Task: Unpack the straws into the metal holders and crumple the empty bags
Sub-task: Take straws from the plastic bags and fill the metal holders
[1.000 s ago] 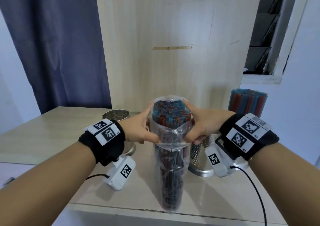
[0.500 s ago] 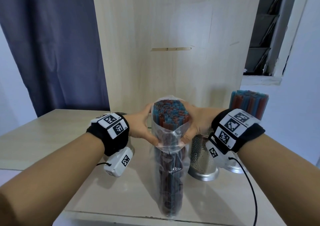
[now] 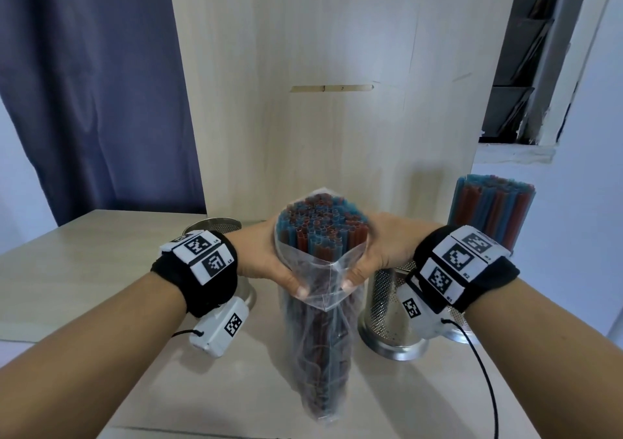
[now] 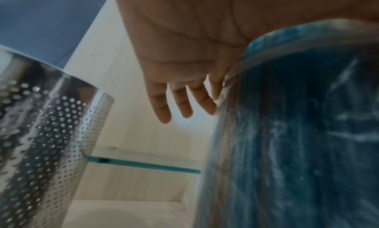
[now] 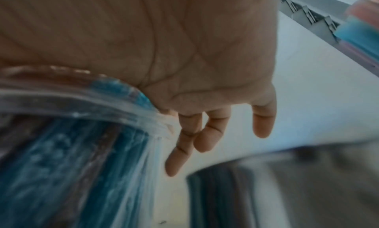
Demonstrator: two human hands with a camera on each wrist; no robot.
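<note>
A clear plastic bag (image 3: 318, 347) of red and blue straws stands upright near the table's front edge. Its mouth is folded down, so the straw tops (image 3: 320, 224) stick out. My left hand (image 3: 269, 263) and right hand (image 3: 382, 253) clasp the bundle from either side, and both thumbs pinch the folded rim at the front. In the left wrist view the outer fingers (image 4: 180, 105) stick out free beside the bag (image 4: 297, 134). The right wrist view shows the same: loose fingers (image 5: 205, 134) beside the bag (image 5: 71, 150).
A perforated metal holder (image 3: 215, 228) stands behind my left wrist and shows close up as the holder (image 4: 45, 134). A second holder (image 3: 387, 314) sits right of the bag. A third, at the far right, carries straws (image 3: 488, 216). A wooden panel (image 3: 337, 101) rises behind.
Both hands have slid the bag's rim further down the bundle, so more of the straw tops show. My wrists have drawn closer to the bag.
</note>
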